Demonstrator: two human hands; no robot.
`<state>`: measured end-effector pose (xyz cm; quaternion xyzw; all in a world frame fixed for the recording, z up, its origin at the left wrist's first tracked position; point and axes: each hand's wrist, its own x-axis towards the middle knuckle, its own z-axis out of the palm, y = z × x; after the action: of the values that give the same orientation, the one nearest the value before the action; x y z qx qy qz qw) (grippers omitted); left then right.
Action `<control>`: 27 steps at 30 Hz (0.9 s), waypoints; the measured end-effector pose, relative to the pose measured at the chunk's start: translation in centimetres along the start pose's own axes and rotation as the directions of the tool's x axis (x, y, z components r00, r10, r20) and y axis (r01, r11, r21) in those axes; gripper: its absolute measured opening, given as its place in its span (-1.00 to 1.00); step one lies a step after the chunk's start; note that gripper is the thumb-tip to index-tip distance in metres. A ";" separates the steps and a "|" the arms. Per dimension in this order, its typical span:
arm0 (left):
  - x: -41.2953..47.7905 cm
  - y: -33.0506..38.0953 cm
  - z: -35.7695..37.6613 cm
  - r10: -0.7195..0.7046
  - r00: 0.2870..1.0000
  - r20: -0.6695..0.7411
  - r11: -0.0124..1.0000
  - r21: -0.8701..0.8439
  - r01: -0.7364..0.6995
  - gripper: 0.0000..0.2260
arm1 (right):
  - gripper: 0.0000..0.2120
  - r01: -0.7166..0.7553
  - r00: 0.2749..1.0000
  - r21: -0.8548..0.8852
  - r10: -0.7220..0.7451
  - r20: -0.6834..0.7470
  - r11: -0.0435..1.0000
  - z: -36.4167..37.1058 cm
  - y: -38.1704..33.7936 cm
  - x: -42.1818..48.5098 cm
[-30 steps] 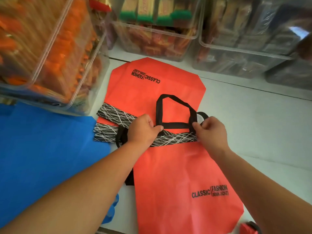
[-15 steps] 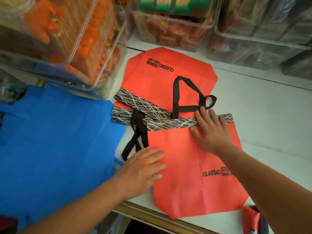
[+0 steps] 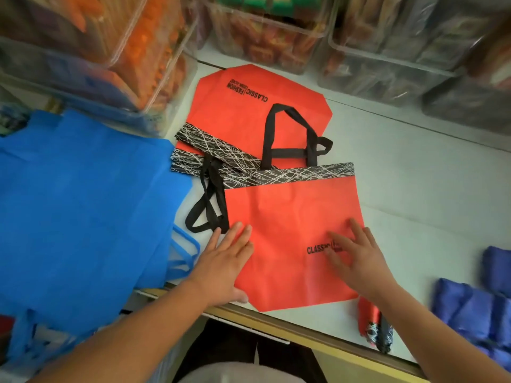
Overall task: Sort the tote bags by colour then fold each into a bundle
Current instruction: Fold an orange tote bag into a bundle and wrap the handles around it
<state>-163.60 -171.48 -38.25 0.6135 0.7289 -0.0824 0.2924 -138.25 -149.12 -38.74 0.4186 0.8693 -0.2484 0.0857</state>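
Note:
A red tote bag (image 3: 290,217) with a black-and-white patterned rim and black handles lies flat near the white table's front edge. A second red tote bag (image 3: 249,111) lies behind it, partly covered. My left hand (image 3: 224,264) rests flat, fingers spread, on the near bag's left lower edge. On the bag's printed lower right corner lies my right hand (image 3: 356,261), also flat and holding nothing. Blue tote bags (image 3: 83,211) are spread at the left. A folded red bundle (image 3: 373,324) sits at the front edge. Folded purple-blue bundles (image 3: 475,308) lie at the right.
Clear plastic bins of packaged goods (image 3: 265,31) line the back of the white table (image 3: 414,175) and stack at the left (image 3: 96,51). The table's yellow-trimmed front edge (image 3: 318,341) runs diagonally just below my hands.
Both hands let go of the black handles and slid down the near red bag toward its bottom. The view shifted back, so the folded bundles at the right now show.

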 end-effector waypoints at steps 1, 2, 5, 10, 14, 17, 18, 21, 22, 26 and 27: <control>-0.1 -0.2 0.3 0.024 0.999 -0.022 1.000 0.012 -0.023 0.00 | -0.45 -0.024 0.999 -0.014 0.025 0.032 1.000 0.0 0.5 0.0; -0.3 -0.3 0.8 0.066 0.996 -0.066 0.998 0.026 -0.064 -0.05 | -0.44 -0.025 0.999 -0.043 0.027 0.046 0.999 -0.1 0.9 -0.2; -0.7 -0.7 2.3 0.185 0.952 -0.244 0.982 0.092 -0.168 -0.41 | -0.45 -0.009 0.997 -0.153 0.021 0.074 0.988 -0.3 0.8 0.1; 0.2 -0.9 0.9 0.168 0.897 -0.409 0.975 -0.068 -0.213 -0.72 | -0.28 -0.065 0.980 -0.121 0.087 0.182 0.990 -1.4 0.1 -0.2; -0.6 -1.3 -3.5 -0.120 0.933 -0.338 0.773 -0.621 -0.126 -0.73 | -0.39 -0.025 0.956 0.183 -0.031 0.292 0.983 -5.6 0.2 -0.5; -0.7 -0.6 -8.2 -0.214 0.945 -0.248 0.525 -0.845 -0.103 -0.79 | -0.34 -0.027 0.936 0.423 -0.126 0.328 0.906 -9.4 1.4 -1.0; -0.4 -0.2 -9.6 -0.233 0.939 -0.254 0.472 -0.874 -0.119 -0.82 | -0.21 0.005 0.940 0.447 -0.157 0.304 0.895 -10.3 1.9 -1.2; 0.8 1.2 -12.8 -0.230 0.931 -0.282 0.468 -0.871 -0.149 -0.89 | 0.05 0.142 0.950 0.417 -0.241 0.197 0.898 -11.8 3.1 -1.5; 1.4 1.6 -13.4 -0.212 0.934 -0.288 0.482 -0.862 -0.157 -0.91 | 0.07 0.205 0.948 0.388 -0.280 0.148 0.899 -12.1 3.5 -1.5; 3.5 3.2 -13.7 -0.155 0.960 -0.232 0.460 -0.877 -0.138 -0.88 | -0.39 0.403 0.915 0.249 -0.396 -0.080 0.881 -11.9 6.7 -1.9; 3.9 3.5 -13.3 -0.134 0.967 -0.217 0.486 -0.864 -0.127 -0.84 | -0.58 0.433 0.900 0.208 -0.408 -0.153 0.877 -11.5 8.0 -2.0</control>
<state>-164.97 -160.96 -28.64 0.3838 0.7022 0.3774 0.4661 -130.17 -140.53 -30.98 0.2391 0.9069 -0.3406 -0.0663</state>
